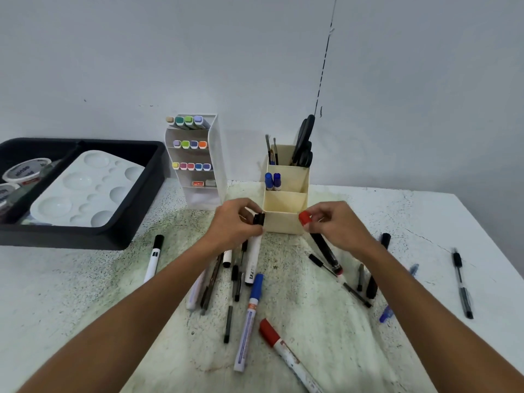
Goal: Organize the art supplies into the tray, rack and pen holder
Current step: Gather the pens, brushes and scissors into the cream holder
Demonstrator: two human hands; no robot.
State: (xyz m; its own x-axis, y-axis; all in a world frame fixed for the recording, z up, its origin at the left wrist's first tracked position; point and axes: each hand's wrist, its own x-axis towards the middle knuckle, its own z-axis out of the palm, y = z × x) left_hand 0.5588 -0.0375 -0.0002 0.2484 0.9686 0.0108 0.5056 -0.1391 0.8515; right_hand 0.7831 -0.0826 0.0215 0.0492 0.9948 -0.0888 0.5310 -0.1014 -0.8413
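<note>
At frame centre, my left hand pinches a black-capped white marker just before the cream pen holder, while my right hand pinches a red cap. Loose pens litter the table below; the black tray sits at left, the white rack beside it.

Colour inventory, as I see it on the head camera.

Table: white, black-speckled, with a yellow-green stain across the middle. Tray: black; palette in it: white. Rack: white, marker caps in beige, green, lilac, blue, orange, yellow, pink. Pen holder: cream; two blue-capped pens and black-handled scissors inside. Left hand has a white marker with black cap; right hand a red cap. Loose: blue-capped marker, red-capped marker, both white-bodied.
</note>
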